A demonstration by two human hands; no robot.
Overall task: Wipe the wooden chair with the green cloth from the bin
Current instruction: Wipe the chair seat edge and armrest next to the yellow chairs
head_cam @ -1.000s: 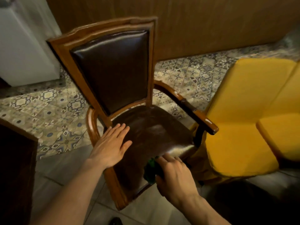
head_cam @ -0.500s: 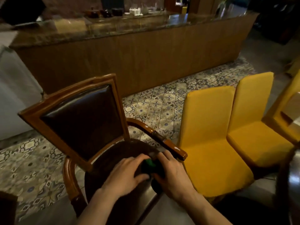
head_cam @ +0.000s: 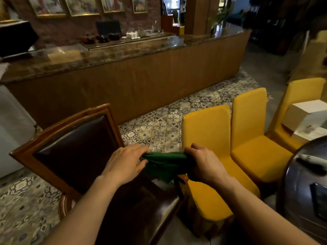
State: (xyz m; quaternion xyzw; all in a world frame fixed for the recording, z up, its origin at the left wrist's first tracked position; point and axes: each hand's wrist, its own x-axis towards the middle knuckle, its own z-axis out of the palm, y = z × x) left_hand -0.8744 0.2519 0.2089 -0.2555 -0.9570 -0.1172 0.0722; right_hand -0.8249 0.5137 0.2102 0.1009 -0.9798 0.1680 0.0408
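The wooden chair (head_cam: 58, 131) with a dark leather back and seat stands at the lower left, its seat right below my forearms. A green cloth (head_cam: 165, 163) is stretched in the air above the chair's right armrest. My left hand (head_cam: 124, 164) grips the cloth's left end. My right hand (head_cam: 203, 165) grips its right end. The cloth hangs between them, crumpled, clear of the seat. No bin is in view.
Three yellow upholstered chairs (head_cam: 208, 138) stand close on the right. A long wooden counter (head_cam: 141, 82) runs across the back, patterned floor tiles in front of it. A dark round table edge (head_cam: 300, 174) and a white box (head_cam: 307, 117) sit at the far right.
The cloth has come up off the seat. My left hand joined the right on it, and both have pulled it apart in the air. The view has tilted up toward the counter.
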